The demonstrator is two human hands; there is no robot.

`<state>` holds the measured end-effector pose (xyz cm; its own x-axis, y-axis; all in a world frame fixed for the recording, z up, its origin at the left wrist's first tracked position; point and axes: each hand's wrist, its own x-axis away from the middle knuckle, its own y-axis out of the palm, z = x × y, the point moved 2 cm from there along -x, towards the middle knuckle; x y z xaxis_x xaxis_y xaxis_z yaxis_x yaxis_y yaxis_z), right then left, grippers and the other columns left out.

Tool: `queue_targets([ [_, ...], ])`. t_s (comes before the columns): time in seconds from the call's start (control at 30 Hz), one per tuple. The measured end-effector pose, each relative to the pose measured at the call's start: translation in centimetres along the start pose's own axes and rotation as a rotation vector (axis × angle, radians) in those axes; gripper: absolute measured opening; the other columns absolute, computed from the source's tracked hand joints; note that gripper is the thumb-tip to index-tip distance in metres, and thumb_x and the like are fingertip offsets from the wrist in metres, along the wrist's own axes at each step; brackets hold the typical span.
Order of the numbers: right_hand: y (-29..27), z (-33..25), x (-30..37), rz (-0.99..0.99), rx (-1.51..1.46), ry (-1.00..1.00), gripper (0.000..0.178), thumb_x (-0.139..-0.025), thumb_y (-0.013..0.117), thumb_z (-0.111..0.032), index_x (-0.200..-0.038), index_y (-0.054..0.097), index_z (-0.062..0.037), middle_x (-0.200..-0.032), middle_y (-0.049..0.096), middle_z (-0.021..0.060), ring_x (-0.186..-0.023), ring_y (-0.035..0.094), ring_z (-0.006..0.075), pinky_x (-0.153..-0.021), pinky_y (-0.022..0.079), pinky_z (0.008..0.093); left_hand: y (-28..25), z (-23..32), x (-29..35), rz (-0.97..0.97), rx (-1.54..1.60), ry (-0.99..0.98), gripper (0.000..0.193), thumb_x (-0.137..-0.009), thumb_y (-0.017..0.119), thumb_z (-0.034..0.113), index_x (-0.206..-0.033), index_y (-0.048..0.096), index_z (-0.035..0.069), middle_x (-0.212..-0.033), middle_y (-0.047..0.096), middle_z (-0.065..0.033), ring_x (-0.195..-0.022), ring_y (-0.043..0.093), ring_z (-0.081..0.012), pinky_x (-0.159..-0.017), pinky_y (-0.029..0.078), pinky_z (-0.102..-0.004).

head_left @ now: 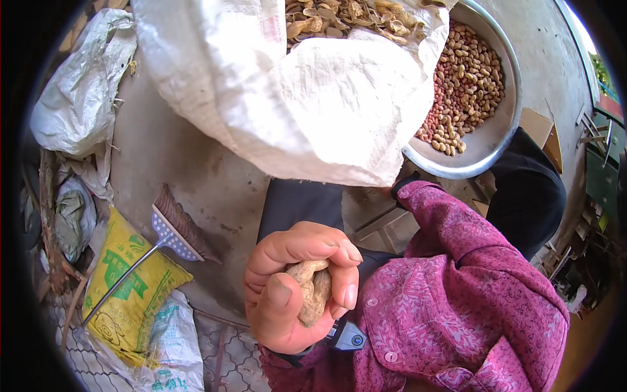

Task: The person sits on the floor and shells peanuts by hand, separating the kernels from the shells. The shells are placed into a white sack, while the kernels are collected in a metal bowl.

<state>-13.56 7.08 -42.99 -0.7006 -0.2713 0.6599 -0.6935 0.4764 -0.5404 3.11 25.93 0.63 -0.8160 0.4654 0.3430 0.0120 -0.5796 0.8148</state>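
Observation:
My left hand [300,287] is raised in front of me, its fingers curled round a few unshelled peanuts [312,291] that show between the thumb and fingertips. My right arm, in a purple patterned sleeve [450,219], reaches forward; its hand is out of sight beyond the cuff, behind the white woven sack [353,111]. Dry peanut shells [353,18] fill the sack's open top. Right of the sack is a metal basin [508,124], holding unshelled peanuts [480,78] on one side and reddish shelled kernels [434,108] beside them.
On the left, a dotted broom or scraper head [175,234] on a metal handle leans across a yellow printed bag [130,281]. A crumpled white sack [85,85] lies farther up. Cardboard [539,130] and clutter stand at the right, past my dark-trousered leg [532,193].

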Motion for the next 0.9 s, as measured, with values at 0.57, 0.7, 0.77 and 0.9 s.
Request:
queue_targets([
  [0.57,-0.2,0.6,-2.1,-0.037,0.081,0.030,0.012,-0.073,0.051,-0.010,-0.075,0.060,-0.0027,-0.070,0.057,0.0162,-0.066,0.054,0.0322,-0.062,0.047,0.0400,0.2,-0.4,-0.2,-0.021,-0.016,0.008,0.040,-0.089,0.048,0.024,-0.108,0.049,-0.011,-0.097,0.054,-0.0279,-0.061,0.055,-0.0176,-0.041,0.039,-0.0216],
  [0.7,-0.4,0.4,-3.3,-0.055,0.118,0.030,0.012,-0.073,0.051,-0.010,-0.074,0.060,-0.0028,-0.070,0.057,0.0161,-0.066,0.054,0.0321,-0.062,0.047,0.0400,0.5,-0.4,-0.3,-0.001,-0.059,-0.001,0.039,-0.089,0.047,0.024,-0.107,0.049,-0.011,-0.096,0.055,-0.0267,-0.063,0.054,-0.0171,-0.042,0.039,-0.0215],
  [0.77,-0.1,0.4,-3.3,-0.063,0.121,0.018,0.012,-0.073,0.051,-0.010,-0.074,0.060,-0.0028,-0.070,0.057,0.0161,-0.066,0.054,0.0321,-0.062,0.047,0.0400,0.6,-0.5,-0.4,0.012,-0.071,-0.012,0.038,-0.090,0.047,0.024,-0.107,0.049,-0.009,-0.096,0.055,-0.0252,-0.064,0.054,-0.0164,-0.043,0.039,-0.0213],
  [0.9,0.9,0.2,-2.8,-0.113,0.100,-0.079,0.011,-0.073,0.051,-0.010,-0.074,0.060,-0.0028,-0.070,0.056,0.0160,-0.065,0.054,0.0321,-0.062,0.047,0.0400,1.5,-1.1,-0.8,0.009,-0.076,-0.011,0.035,-0.091,0.046,0.025,-0.106,0.050,-0.006,-0.095,0.056,-0.0219,-0.065,0.053,-0.0153,-0.044,0.039,-0.0208],
])
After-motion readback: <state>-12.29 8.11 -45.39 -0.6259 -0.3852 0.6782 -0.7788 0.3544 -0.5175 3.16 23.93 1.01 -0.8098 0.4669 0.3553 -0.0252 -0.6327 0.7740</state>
